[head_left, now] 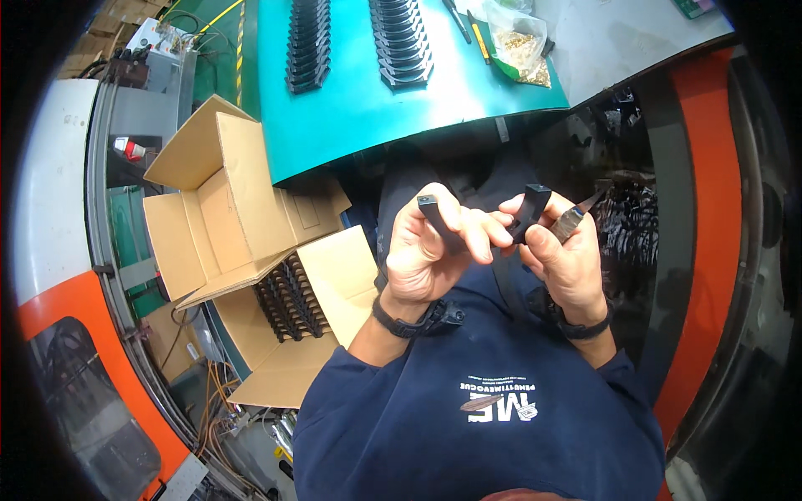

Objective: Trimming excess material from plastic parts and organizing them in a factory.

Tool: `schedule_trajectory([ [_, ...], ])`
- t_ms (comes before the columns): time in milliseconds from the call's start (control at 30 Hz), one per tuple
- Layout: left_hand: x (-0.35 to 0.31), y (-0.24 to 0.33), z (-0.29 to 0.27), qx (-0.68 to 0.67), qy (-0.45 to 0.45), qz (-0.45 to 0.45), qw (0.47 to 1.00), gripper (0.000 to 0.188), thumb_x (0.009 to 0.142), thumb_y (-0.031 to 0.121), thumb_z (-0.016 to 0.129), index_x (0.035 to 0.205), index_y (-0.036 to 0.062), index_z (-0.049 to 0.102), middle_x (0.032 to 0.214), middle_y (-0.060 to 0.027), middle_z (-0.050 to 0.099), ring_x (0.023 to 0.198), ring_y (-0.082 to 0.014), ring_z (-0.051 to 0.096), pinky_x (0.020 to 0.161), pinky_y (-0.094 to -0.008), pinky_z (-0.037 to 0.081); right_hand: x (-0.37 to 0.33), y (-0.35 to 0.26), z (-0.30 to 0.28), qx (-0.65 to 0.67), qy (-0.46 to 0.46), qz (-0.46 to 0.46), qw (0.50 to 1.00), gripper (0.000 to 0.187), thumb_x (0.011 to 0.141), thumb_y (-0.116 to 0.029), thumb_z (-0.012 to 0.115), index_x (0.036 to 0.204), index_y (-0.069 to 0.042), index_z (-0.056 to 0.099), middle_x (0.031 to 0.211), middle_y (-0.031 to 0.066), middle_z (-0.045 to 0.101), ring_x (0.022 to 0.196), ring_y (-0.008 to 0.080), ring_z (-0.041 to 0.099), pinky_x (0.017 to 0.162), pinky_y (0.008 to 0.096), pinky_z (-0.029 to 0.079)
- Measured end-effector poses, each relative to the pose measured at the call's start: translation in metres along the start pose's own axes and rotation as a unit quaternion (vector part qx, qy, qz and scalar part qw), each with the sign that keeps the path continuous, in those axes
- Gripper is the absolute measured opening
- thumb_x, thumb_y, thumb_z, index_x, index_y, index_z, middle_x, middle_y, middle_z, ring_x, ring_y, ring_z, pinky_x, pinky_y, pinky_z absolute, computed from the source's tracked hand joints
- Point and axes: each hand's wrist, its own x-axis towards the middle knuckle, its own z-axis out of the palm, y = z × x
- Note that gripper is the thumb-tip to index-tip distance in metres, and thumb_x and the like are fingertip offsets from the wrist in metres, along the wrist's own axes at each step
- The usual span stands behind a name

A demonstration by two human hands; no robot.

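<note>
In front of my chest both hands grip a black plastic bracket (533, 204); one squared end rises between the fingers of my right hand (572, 259). A similar black end (429, 209) sticks up from my left hand (430, 250). Fingers cover the middle, so I cannot tell whether the two ends are one piece. My right hand also keeps hold of a small knife (570, 222), its narrow pointed blade facing away to the right. My left fingertips reach across toward the right-hand end. Both hands are closed.
Two rows of curved black brackets (403, 46) lie on the green table (351, 125). A plastic bag of small brass-coloured pieces (520, 50) and a yellow pen-like tool (479, 40) lie right of them. At left, an open carton (342, 275) holds stacked black parts beside another open carton (225, 221).
</note>
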Motion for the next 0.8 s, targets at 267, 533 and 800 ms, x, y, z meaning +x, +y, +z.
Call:
schedule_trajectory([
  [267, 0.002, -0.002, 0.006, -0.003, 0.009, 0.017, 1.000, 0.029, 0.090, 0.030, 0.066, 0.100, 0.0062, 0.053, 0.091, -0.0206, 0.068, 0.102, -0.0364, 0.064, 0.108, -0.0539, 0.035, -0.001, 0.007, -0.001, -0.002, 0.027, 0.015, 1.000, 0.025, 0.091, -0.016, 0.067, 0.107, 0.002, 0.061, 0.082, 0.0107, 0.069, 0.062, 0.0079, 0.061, 0.047, 0.0173, 0.041],
  [533, 0.002, -0.004, 0.004, 0.066, 0.040, 0.051, 0.996, 0.029, 0.092, 0.030, 0.064, 0.098, 0.0029, 0.058, 0.095, -0.0133, 0.059, 0.094, -0.0239, 0.058, 0.089, -0.0383, 0.047, 0.000, 0.001, 0.006, 0.048, 0.014, 0.048, 0.998, 0.029, 0.096, -0.026, 0.061, 0.105, 0.001, 0.059, 0.075, 0.0155, 0.068, 0.042, 0.0052, 0.046, 0.042, 0.0164, 0.036],
  [800, 0.003, -0.009, 0.001, 0.044, 0.056, 0.053, 0.996, 0.030, 0.090, 0.030, 0.066, 0.096, 0.0021, 0.058, 0.095, -0.0117, 0.055, 0.093, -0.0224, 0.053, 0.086, -0.0374, 0.046, 0.000, 0.010, 0.000, 0.091, -0.017, -0.007, 0.996, 0.035, 0.097, -0.025, 0.059, 0.117, 0.003, 0.056, 0.084, 0.0164, 0.069, 0.043, 0.0055, 0.046, 0.043, 0.0178, 0.037],
])
